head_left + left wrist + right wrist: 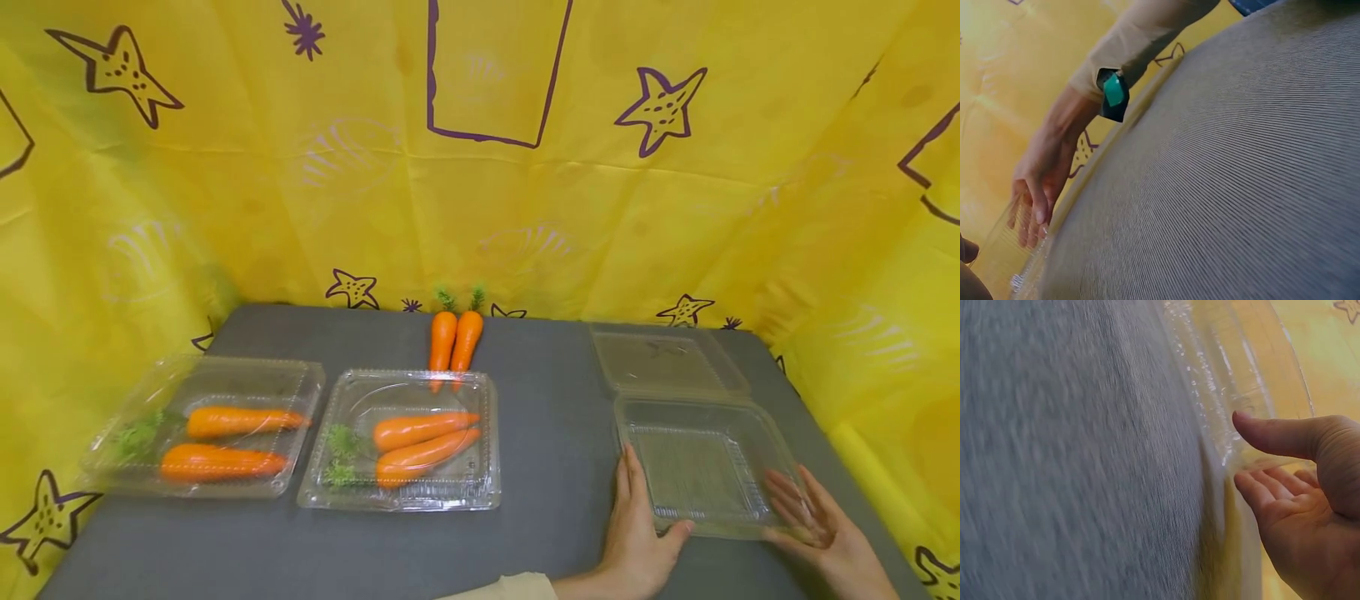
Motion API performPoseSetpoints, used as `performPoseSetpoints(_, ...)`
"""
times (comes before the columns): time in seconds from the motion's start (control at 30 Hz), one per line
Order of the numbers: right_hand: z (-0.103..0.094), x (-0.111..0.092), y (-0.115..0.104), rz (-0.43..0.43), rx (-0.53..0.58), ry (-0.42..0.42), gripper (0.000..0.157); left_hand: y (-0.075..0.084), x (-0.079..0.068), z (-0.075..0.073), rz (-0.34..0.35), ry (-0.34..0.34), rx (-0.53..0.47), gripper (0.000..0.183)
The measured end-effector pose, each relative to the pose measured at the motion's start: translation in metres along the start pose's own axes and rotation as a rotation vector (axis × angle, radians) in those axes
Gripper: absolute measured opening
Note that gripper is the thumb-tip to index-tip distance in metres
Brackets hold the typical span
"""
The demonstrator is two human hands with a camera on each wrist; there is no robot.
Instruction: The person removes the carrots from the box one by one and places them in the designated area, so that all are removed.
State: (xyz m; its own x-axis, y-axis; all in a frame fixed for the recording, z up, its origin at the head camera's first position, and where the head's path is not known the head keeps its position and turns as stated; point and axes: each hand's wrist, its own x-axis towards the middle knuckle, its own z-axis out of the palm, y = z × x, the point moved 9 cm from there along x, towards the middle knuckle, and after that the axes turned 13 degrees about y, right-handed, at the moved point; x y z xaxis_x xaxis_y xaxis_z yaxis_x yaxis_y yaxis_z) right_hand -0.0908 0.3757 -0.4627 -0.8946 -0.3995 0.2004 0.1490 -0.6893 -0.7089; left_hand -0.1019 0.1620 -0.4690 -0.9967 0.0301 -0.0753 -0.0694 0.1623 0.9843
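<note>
An open clear plastic clamshell box (697, 521) lies at the right of the grey table, its lid (667, 362) folded back toward the wall. My left hand (641, 533) rests against its left side, fingers straight along the wall and thumb near the front edge. At the front right corner is my right hand (825, 533), its fingers extended and seen partly through the plastic. In the right wrist view the thumb and fingers of the right hand (1304, 525) stand apart beside the clear plastic (1241, 356). The left wrist view shows only a sliver of the left hand.
Two closed clear boxes, one at the far left (187, 492) and one nearer the middle (401, 500), each contain two carrots with green tops. Two loose carrots (455, 337) lie at the back edge. Yellow patterned cloth (487, 200) surrounds the grey table (551, 467).
</note>
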Motion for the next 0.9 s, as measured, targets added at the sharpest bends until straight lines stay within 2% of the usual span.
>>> performPoseSetpoints(0.07,0.0,-0.004,-0.005,0.07,0.185,-0.042,0.08,0.001,0.0,0.008,-0.007,-0.003,0.007,0.102)
performPoseSetpoints(0.2,-0.003,-0.014,-0.017,0.183,0.426,-0.09,0.066,0.004,-0.001,0.026,-0.009,-0.022,0.0,0.103)
performPoseSetpoints(0.3,-0.008,-0.021,-0.026,0.217,0.496,-0.09,0.059,0.007,-0.002,0.039,0.001,-0.033,-0.01,0.102)
performPoseSetpoints(0.37,-0.014,-0.025,-0.03,0.238,0.58,-0.08,0.052,0.008,-0.002,0.047,0.005,-0.041,-0.009,0.102)
performPoseSetpoints(0.4,-0.016,-0.027,-0.031,0.236,0.573,-0.088,0.052,0.008,-0.002,0.05,0.003,-0.043,-0.009,0.102)
performPoseSetpoints(0.57,-0.031,-0.037,-0.037,0.269,0.689,-0.081,0.048,0.008,-0.003,0.067,-0.021,-0.064,-0.016,0.102)
performPoseSetpoints(0.7,-0.037,-0.044,-0.044,0.253,0.567,-0.149,0.05,0.009,-0.004,0.081,-0.02,-0.076,-0.017,0.102)
performPoseSetpoints(0.8,-0.045,-0.047,-0.049,0.267,0.563,-0.113,0.049,0.011,-0.003,0.09,-0.008,-0.079,0.001,0.102)
performPoseSetpoints(0.83,-0.047,-0.048,-0.05,0.27,0.593,-0.1,0.048,0.011,-0.003,0.092,-0.005,-0.078,0.009,0.102)
performPoseSetpoints(0.9,-0.054,-0.051,-0.051,0.312,0.724,-0.024,0.047,0.012,-0.002,0.096,0.002,-0.078,0.024,0.102)
